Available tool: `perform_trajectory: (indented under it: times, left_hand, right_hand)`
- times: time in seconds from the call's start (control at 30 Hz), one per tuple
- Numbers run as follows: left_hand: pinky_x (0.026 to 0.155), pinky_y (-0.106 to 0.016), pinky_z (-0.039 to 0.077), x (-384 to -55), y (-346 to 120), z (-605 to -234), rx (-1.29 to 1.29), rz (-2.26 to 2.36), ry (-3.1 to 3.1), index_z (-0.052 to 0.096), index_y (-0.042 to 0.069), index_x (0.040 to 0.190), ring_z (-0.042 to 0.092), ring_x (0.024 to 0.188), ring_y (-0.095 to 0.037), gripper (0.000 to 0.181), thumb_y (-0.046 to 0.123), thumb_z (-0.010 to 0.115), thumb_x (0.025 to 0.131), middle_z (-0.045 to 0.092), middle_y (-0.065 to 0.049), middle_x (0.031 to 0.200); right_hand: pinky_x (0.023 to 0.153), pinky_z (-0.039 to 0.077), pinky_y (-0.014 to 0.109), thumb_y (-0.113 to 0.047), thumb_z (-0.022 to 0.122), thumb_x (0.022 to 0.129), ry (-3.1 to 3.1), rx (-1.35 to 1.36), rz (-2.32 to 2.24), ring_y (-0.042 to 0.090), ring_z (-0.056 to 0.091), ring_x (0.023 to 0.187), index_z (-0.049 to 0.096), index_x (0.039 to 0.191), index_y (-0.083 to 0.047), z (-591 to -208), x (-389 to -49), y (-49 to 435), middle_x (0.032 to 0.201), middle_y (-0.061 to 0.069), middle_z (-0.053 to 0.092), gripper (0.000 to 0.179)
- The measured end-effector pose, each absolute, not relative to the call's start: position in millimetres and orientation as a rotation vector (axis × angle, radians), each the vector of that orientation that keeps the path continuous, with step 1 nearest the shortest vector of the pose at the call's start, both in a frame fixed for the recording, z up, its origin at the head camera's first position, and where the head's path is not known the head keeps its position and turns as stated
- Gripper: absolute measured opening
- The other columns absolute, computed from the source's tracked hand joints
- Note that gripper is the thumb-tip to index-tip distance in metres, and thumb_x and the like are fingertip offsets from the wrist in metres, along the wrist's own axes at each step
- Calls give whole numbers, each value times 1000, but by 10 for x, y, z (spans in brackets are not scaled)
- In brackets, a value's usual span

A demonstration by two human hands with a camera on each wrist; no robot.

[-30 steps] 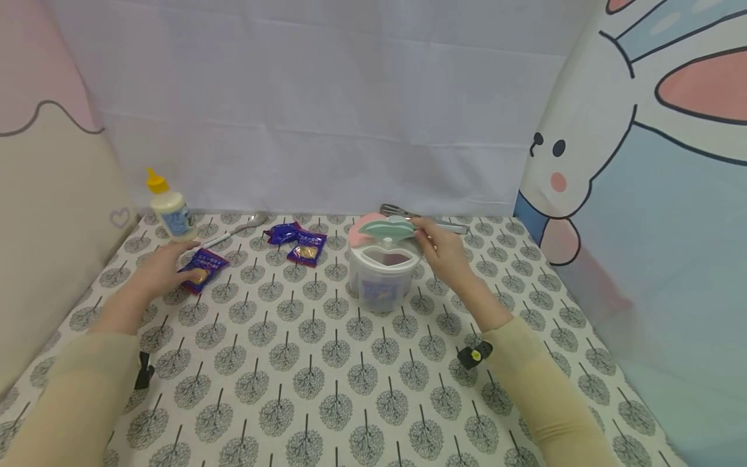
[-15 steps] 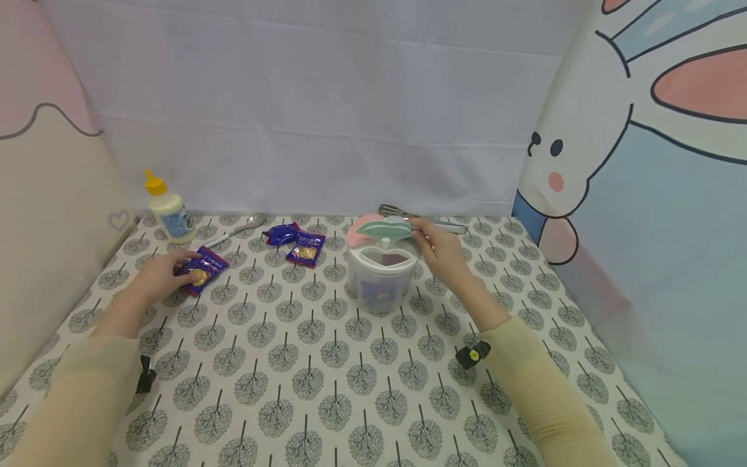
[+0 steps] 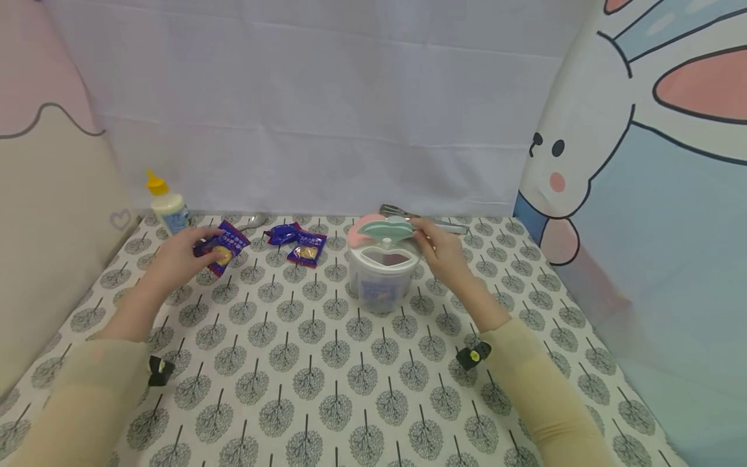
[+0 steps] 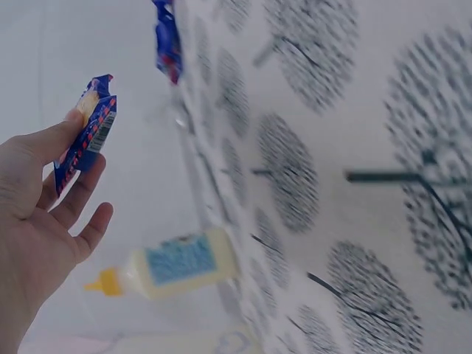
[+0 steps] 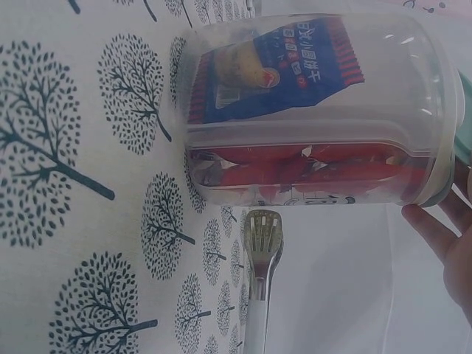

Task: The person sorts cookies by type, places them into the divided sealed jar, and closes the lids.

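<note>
My left hand point(image 3: 177, 259) pinches a blue biscuit packet point(image 3: 232, 245) between thumb and fingers. In the left wrist view the packet point(image 4: 90, 136) is held above the tablecloth. My right hand point(image 3: 442, 254) holds up the green lid flap point(image 3: 385, 229) of a clear plastic container point(image 3: 385, 295). Below that flap, one opening of the white top is uncovered, while a pink flap point(image 3: 358, 233) lies behind it. Inside the container, the right wrist view shows another blue biscuit packet point(image 5: 273, 74) in one compartment and red-wrapped items point(image 5: 295, 166) in a neighbouring one.
Two more blue packets point(image 3: 306, 249) lie left of the container. A white bottle with a yellow nozzle point(image 3: 170, 209) stands at the back left, and a spoon point(image 3: 254, 222) lies near it. Slotted metal tongs point(image 3: 452, 227) lie behind the container. A white cloth wall closes the back.
My left hand has taken hold of the biscuit packet, lifted it from the tablecloth and moved it right. My right hand has stayed at the lid flap.
</note>
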State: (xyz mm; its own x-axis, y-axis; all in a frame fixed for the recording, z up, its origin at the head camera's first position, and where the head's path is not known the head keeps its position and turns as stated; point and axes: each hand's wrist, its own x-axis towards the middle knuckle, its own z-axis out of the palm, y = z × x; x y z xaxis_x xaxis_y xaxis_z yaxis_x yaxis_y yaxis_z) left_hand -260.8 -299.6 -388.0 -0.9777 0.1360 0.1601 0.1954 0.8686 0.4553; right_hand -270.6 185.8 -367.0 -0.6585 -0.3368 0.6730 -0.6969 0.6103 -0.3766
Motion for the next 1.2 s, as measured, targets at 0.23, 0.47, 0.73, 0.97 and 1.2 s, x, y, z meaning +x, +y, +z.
perform_trajectory:
  times: [0.23,0.47,0.73,0.97,1.2]
  left_hand:
    - [90,-60,44,-2427,-2529,-3559,-333,-786,-2752,53,5,130,53,109,-41,49,22,69,87,56,-23,122]
    - [83,-45,49,-2300,-2041,-3366,-484,-878,-2507,60,6,121,58,97,-26,40,11,72,83,65,-12,106]
    - [67,-15,50,-2207,-1506,-3189,-691,-1007,-2204,63,6,114,60,81,-14,38,4,75,78,66,-7,99]
    - [68,-17,55,-2244,-1058,-3163,-767,-1190,-2117,62,3,115,63,86,-16,38,3,74,79,65,-8,102]
    - [70,-20,56,-2302,-711,-3243,-795,-1323,-2080,62,5,114,63,89,-15,35,2,73,80,67,-7,103]
  right_hand:
    - [75,58,38,-12,53,96,-2293,806,863,30,68,89,59,119,-10,-3651,-2689,1858,110,14,68,24]
    - [78,58,39,-13,52,97,-2303,794,871,30,68,91,59,119,-11,-3643,-2678,1855,111,13,68,23]
    - [75,58,39,-11,53,96,-2278,815,866,29,68,86,59,119,-10,-3659,-2697,1851,109,14,69,24]
    - [76,58,38,-12,53,96,-2284,808,873,30,68,92,59,119,-10,-3664,-2706,1860,111,14,68,24]
    - [75,59,40,-12,53,96,-2293,803,872,31,68,89,60,118,-9,-3661,-2714,1850,107,15,69,23]
